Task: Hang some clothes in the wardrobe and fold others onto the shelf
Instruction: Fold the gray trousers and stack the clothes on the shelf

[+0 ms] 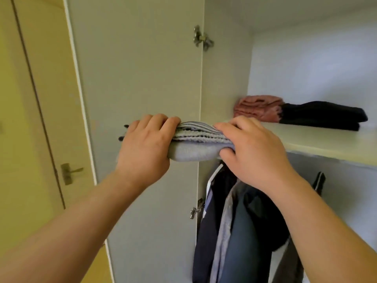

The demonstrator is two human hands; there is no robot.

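Garment, folded, grey: a soft bundle of several layers, ribbed edge on top and a smooth rounded fold beneath. We hold it level at the front edge of the shelf, at the shelf's left end, partly in front of the open wardrobe door. It is not yet laid down.

Left hand: grips the bundle's left end, fingers curled over the top, thumb hidden.

Right hand: grips the right end, fingers curled over the top and the thumb pinching from beneath.

Handling, as we judge it: light, limp, compressible, not fragile. The layers would likely slide or fall open if taken by one end only, so we hold both ends and press top against bottom. The rounded fold looks the best side to lead in with.

Shelf contents: pink folded garment near the left wall, black folded garment touching its right side, both set back from the front edge.

Open room: a bare strip of shelf runs along the front, ahead of both piles, and headroom above them looks generous. We judge the bundle fits in front of the pink pile or on top of it.

Edges to mind: the shelf's front lip, just beside the right hand; the wardrobe side panel and upper hinge to the left of the opening.

Below the shelf: hanging clothes, dark blue and grey, under the right wrist, and a lower hinge beside them.
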